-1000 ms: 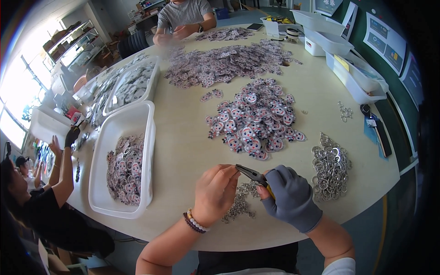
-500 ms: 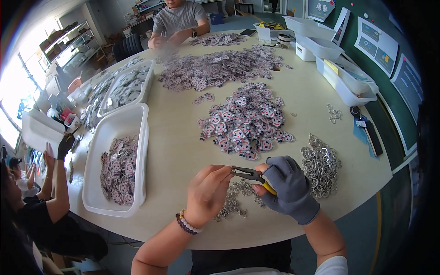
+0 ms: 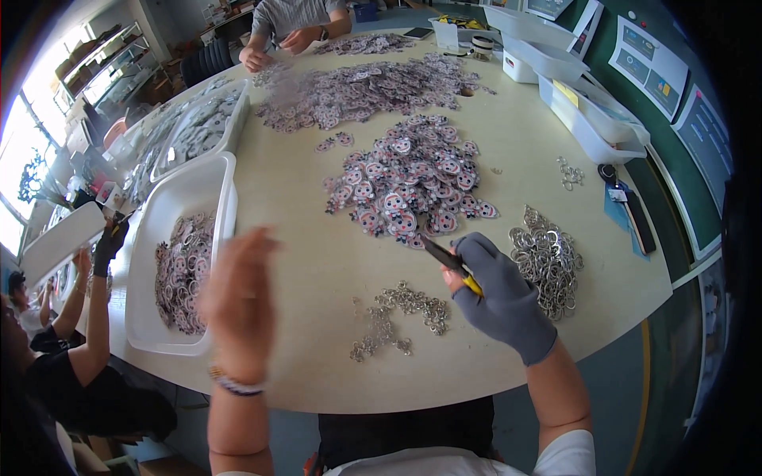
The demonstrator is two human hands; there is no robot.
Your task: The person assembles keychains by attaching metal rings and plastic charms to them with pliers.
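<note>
Gloved right hand (image 3: 502, 305) grasps pliers (image 3: 446, 260) pointing up-left; blurred left hand (image 3: 238, 297) seems released, empty.

white rectangular posters (image 3: 649, 57) with coloured panels are leaning on the green board (image 3: 675, 151) right of the round table (image 3: 508, 159); a dark phone screen (image 3: 418, 32) is lying at its far edge.

Small assembly workshop: big round table (image 3: 317, 270) w/ heaps of printed charms (image 3: 413, 178), metal rings (image 3: 548, 258), white bins (image 3: 186, 198), storage shelves (image 3: 95, 63); several people seated, working by hand.
</note>
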